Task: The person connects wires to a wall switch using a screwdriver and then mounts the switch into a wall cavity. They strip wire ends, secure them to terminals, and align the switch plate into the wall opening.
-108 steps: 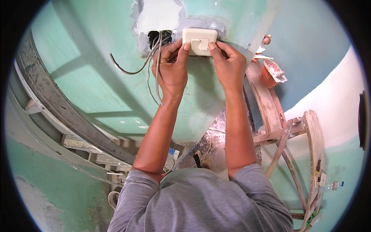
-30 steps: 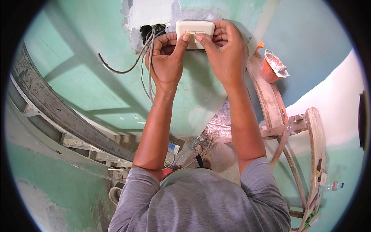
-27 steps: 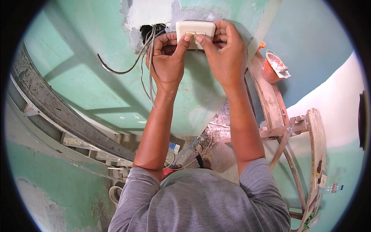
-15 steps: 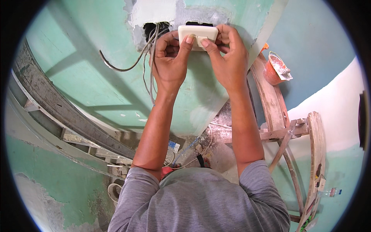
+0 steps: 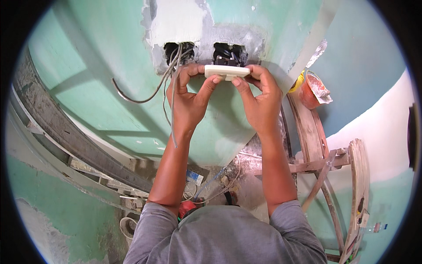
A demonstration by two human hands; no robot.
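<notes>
Both of my hands grip a cream light switch plate (image 5: pixel 227 70) by its two ends, tilted so that its edge faces up. My left hand (image 5: pixel 189 94) pinches the left end, with the thumb on the front. At the right end my right hand (image 5: pixel 260 94) does the same. Just behind the plate is a wall hole (image 5: pixel 229 49) with wires and a dark switch body (image 5: pixel 225 61) partly in it. A second hole (image 5: pixel 180 47) to the left lets out several loose grey cables (image 5: pixel 147 100), which hang beside my left hand.
An orange bucket (image 5: pixel 311 93) with white residue sits at right on a wooden plank (image 5: pixel 306 127) of a timber frame (image 5: pixel 359 176). A long grey ladder-like frame (image 5: pixel 70 127) curves along the left. Cords and debris lie on the floor (image 5: pixel 246 189) below.
The switch plate has come down and tipped in my hands, so the right-hand hole and the dark switch body behind it now show. Both hands sit lower in the view.
</notes>
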